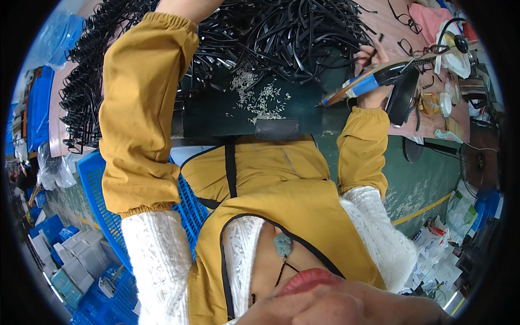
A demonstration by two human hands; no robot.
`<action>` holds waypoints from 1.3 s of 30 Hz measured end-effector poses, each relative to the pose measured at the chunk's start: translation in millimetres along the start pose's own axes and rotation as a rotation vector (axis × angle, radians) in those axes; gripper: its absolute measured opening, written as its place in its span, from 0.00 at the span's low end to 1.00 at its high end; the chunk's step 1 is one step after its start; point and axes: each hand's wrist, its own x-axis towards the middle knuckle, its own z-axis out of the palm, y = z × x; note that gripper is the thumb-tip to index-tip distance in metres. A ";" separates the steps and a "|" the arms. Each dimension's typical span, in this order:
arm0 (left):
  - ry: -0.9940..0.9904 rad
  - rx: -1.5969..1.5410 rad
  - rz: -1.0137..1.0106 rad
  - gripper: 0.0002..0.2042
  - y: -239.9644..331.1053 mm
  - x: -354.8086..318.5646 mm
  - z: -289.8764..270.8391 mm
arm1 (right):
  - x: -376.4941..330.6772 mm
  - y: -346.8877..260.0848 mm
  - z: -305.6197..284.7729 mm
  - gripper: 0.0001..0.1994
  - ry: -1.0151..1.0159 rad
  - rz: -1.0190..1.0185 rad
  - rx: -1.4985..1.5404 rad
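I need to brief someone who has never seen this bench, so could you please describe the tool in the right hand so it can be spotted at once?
Start at the dark green mat below the big heap of black frames. At the mat's right edge the right hand holds the tool. It is a long slanted screwdriver with a bright blue grip, the only blue thing on the bench.

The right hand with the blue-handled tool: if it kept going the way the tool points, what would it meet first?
Probably the scatter of small pale screws on the dark mat; the blue-handled tool in the right hand points left-down toward them. Depth is uncertain.
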 end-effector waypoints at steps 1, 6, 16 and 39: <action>0.076 0.005 0.023 0.10 2.1 -9.3 -7.7 | -2.1 -3.4 -3.6 0.19 0.124 0.128 0.339; -0.086 -0.454 -0.343 0.10 20.8 -110.9 -34.4 | -40.0 -47.3 -21.5 0.18 0.274 -0.055 -0.444; -0.119 -1.369 -0.563 0.11 129.8 -243.5 6.4 | -154.7 -85.0 81.2 0.20 -0.161 0.075 -0.127; 0.362 -1.699 -0.547 0.05 168.2 -247.7 76.9 | -162.5 -73.4 112.7 0.04 -0.162 0.266 -0.298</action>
